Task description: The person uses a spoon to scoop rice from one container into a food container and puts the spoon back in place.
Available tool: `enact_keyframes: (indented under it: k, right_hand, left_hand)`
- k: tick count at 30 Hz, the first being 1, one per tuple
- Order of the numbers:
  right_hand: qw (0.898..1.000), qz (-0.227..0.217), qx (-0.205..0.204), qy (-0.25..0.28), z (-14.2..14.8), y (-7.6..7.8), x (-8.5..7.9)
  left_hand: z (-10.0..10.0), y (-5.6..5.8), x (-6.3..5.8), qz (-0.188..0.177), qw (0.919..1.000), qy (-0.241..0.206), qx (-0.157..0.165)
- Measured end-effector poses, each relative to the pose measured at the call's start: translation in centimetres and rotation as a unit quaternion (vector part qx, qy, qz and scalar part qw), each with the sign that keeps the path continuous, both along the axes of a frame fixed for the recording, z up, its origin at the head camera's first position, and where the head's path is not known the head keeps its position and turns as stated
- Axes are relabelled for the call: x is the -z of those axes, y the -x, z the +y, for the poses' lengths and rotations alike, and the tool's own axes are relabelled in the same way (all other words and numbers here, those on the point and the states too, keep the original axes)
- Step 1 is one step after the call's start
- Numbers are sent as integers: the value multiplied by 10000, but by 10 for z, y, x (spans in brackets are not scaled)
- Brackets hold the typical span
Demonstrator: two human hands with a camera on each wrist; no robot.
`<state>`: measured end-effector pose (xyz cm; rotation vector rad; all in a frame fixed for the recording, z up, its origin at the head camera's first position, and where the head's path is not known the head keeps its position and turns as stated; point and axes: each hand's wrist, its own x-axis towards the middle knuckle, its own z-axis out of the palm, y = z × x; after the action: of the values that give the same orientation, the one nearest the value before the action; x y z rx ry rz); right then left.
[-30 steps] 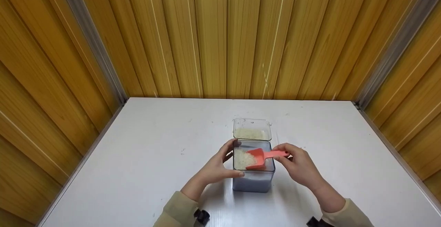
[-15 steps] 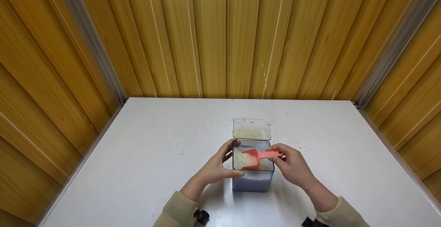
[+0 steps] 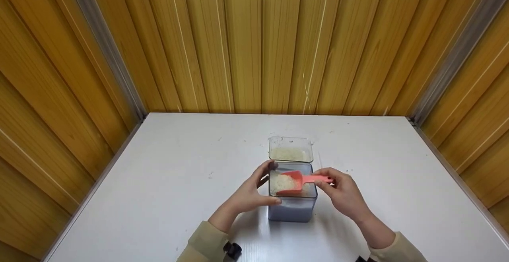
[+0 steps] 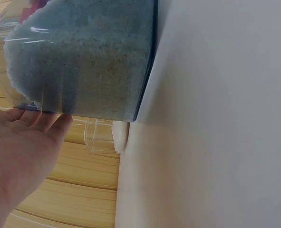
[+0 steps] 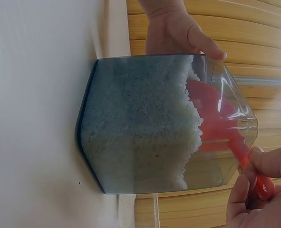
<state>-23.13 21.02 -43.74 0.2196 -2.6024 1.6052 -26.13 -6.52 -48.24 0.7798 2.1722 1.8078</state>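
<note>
A clear, blue-tinted square container (image 3: 292,210) of white rice stands on the table. My left hand (image 3: 248,194) holds it from the left, thumb on the near side and fingers around the far side by the rim. Between thumb and fingers, my right hand (image 3: 345,193) pinches the handle of a red scoop (image 3: 308,179). Rice (image 3: 284,182) is heaped in the scoop's bowl, which sits inside the container. Through the wall in the right wrist view, the scoop (image 5: 216,116) shows against the sloping top of the rice (image 5: 145,123).
Directly behind the rice container is a smaller clear box (image 3: 310,147) with a little rice inside. Both stand on a white table (image 3: 159,198), with a few specks scattered over it. Yellow wood-look panels (image 3: 246,47) enclose the back and sides.
The scoop moved left into the rice, then slightly back right with the right hand; more rice now lies in its bowl. My left hand and the container stayed put.
</note>
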Motion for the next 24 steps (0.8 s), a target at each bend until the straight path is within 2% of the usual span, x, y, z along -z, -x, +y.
enact_keyframes:
  k: [11, 24]
  right_hand:
    - [9942, -159, 33, 1065, 10, -1, 14]
    - [9831, -397, 174, 1780, 21, 6, 31]
  left_hand:
    - [0, 0, 0, 61, 10000, 50, -1]
    - [1, 0, 0, 6, 10000, 60, -69]
